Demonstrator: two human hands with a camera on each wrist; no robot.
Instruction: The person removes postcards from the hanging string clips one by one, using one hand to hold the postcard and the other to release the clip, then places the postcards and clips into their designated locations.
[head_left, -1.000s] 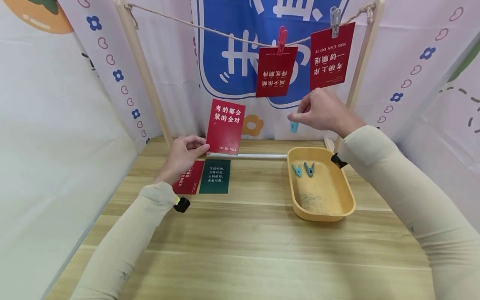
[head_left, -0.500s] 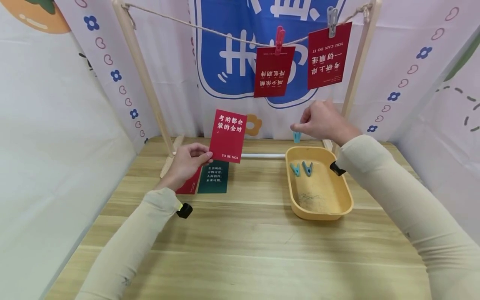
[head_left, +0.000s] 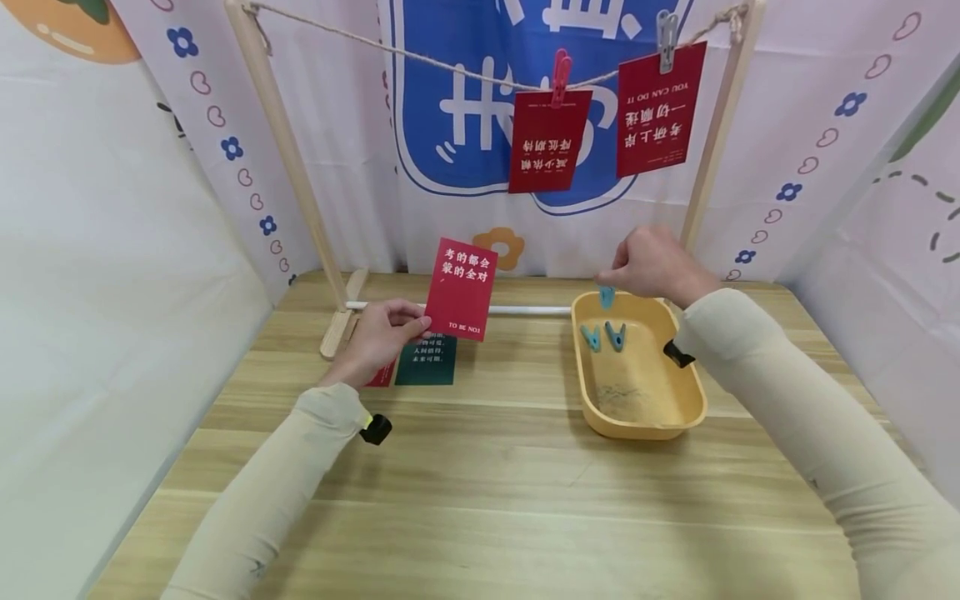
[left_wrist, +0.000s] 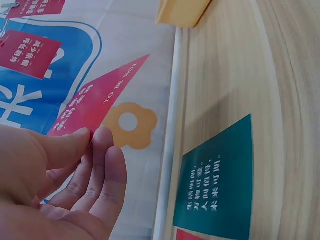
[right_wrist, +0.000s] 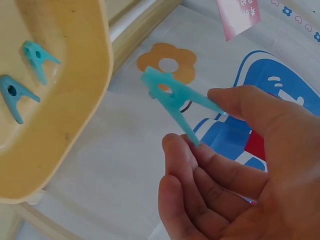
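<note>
My left hand (head_left: 386, 337) pinches a red card (head_left: 462, 289) by its lower left corner, thumb in front, and holds it up above the table. Between the thumb and fingers of my right hand (head_left: 656, 265) is a light blue clothespin (right_wrist: 172, 95), gripped by its two handle ends. That hand hovers over the back of a yellow tray (head_left: 590, 408), where two more clothespins (head_left: 616, 336) lie. Under the left hand a dark green card (left_wrist: 220, 175) lies flat on the table, partly covering or beside another red card (head_left: 382, 377), mostly hidden by the hand.
A rope (head_left: 337, 37) runs between two wooden posts (head_left: 292, 158). From it hang a red card (head_left: 550, 154) on a pink clothespin (head_left: 561, 77) and another red card (head_left: 660, 117) on a grey clothespin (head_left: 666, 42). A white rod (head_left: 528, 310) joins the posts low down.
Both hands have come down: the left with its red card, slightly to the right, and the right with the clothespin, closer to the tray. The hanging cards stay in place.
</note>
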